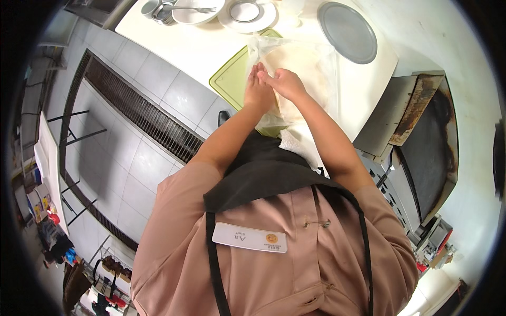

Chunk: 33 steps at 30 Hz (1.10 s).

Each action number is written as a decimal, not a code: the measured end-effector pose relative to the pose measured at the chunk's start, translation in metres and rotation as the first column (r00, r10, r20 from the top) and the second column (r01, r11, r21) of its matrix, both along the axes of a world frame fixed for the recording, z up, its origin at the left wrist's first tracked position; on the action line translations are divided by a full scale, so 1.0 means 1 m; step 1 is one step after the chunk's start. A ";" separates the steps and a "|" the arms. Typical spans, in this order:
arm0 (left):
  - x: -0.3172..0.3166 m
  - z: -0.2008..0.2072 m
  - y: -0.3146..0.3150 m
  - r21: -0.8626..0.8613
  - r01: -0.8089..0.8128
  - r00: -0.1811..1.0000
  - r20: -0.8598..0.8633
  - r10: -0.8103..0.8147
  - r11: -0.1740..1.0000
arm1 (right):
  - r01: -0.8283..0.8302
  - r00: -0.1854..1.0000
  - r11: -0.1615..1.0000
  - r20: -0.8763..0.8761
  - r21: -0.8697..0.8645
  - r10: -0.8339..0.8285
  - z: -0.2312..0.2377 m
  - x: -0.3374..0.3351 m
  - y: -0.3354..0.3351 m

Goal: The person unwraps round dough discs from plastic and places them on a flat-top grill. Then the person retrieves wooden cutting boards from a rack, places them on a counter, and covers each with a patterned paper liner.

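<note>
A clear plastic bag (329,79) with pale round flatbreads (298,63) inside lies on a green cutting board (229,79). My left hand (258,95) is at the bag's left side, its fingers stretched out and pointing away from me. Close against it, my right hand (287,84) reaches over the bag from the right, its fingers curled toward the left hand. Whatever those curled fingers hold, if anything, is hidden; the bag's edge runs right beside them.
A grey round pan (348,32) lies at the counter's far right. White plates (266,23), a fork (195,9) and metal cups stand at the far left. A dark griddle (429,152) is on my right; a floor drain grate (137,100) runs along my left.
</note>
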<state>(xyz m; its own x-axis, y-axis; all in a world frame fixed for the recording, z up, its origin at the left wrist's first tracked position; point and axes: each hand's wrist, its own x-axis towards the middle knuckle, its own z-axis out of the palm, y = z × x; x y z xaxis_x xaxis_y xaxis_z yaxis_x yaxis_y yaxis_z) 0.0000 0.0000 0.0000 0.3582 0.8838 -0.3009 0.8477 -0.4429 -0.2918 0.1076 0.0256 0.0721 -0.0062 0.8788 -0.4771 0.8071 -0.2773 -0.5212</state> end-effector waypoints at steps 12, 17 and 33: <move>-0.009 -0.021 -0.001 0.049 0.003 0.936 0.351 -0.020 0.999 | 0.338 0.933 0.931 -0.182 0.140 -0.311 -0.012 0.050 -0.010; -0.009 -0.023 0.001 0.015 0.004 0.939 0.344 -0.009 1.000 | 0.444 0.885 0.892 -0.200 0.088 -0.421 0.000 0.066 -0.010; 0.019 0.012 -0.003 -0.102 0.001 0.986 0.167 0.016 0.995 | 0.246 0.886 0.887 -0.280 -0.392 -0.370 0.002 0.143 -0.019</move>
